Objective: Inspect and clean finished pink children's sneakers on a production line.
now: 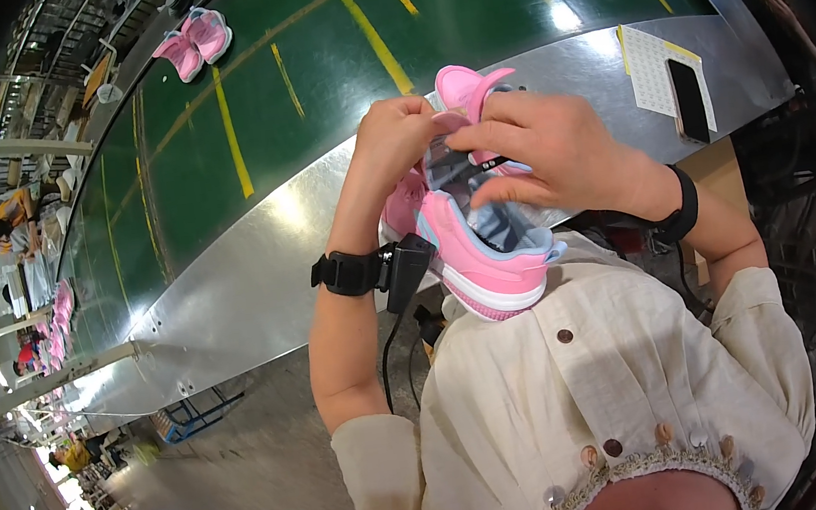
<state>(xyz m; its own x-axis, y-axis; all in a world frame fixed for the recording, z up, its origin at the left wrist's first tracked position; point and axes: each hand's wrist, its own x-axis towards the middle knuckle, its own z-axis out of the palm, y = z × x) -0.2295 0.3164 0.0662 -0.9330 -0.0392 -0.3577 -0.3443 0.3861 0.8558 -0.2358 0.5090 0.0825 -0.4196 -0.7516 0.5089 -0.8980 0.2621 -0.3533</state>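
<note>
A pink sneaker with a white sole and light-blue lining leans against my shirt at the near edge of the metal table. Just beyond it, more pink shoe parts, a rounded flap and a curved strap, rise between my hands. My left hand is closed, pinching a small pink piece at the fingertips. My right hand curls over the pink shoe parts, its index finger at that same piece and its thumb lower down. Clear film shows between the hands. My fingers hide how the parts join.
A green conveyor belt with yellow lines runs beyond the metal table edge. One pair of pink shoes sits on it at far left. At right lie a phone and a sheet of white stickers. Other people work far left.
</note>
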